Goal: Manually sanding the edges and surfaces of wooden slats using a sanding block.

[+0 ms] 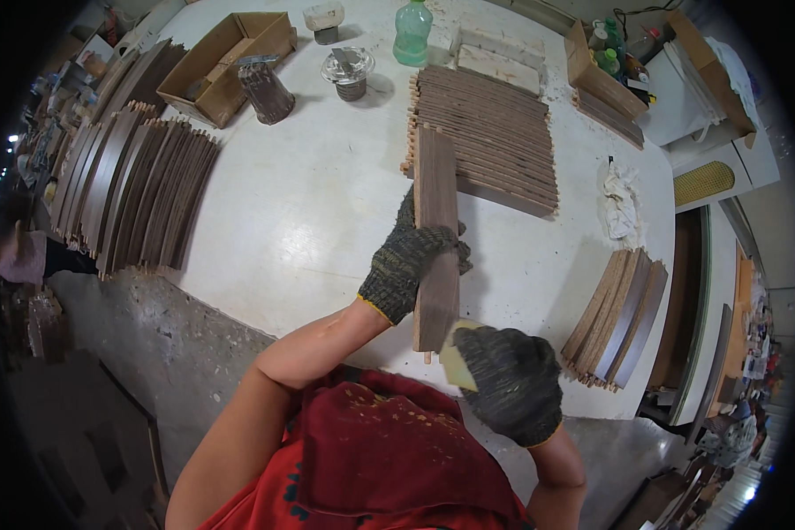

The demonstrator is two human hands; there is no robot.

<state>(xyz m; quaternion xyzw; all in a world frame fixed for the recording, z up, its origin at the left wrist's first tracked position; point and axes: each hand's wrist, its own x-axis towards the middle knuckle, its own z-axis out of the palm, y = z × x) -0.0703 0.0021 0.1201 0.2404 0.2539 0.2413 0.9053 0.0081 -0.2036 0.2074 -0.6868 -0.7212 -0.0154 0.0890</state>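
My left hand (408, 262), in a dark knitted glove, is closed around a brown wooden slat (436, 199). The slat points away from me, with small dowel pegs at its ends, and its far end overlaps a stack of similar slats (486, 141). In the same kind of glove, my right hand (514, 382) grips a pale yellow piece of sandpaper (458, 360) beside the slat's near end. I cannot tell whether the sandpaper touches the wood.
More slats stand in a row at left (137, 190), and a smaller group (617, 318) lies at right. Towards the back of the white table (283, 212) are a cardboard box (225, 66), a stained container (267, 91), a foil-covered cup (349, 72), a green bottle (412, 34) and a white rag (620, 201).
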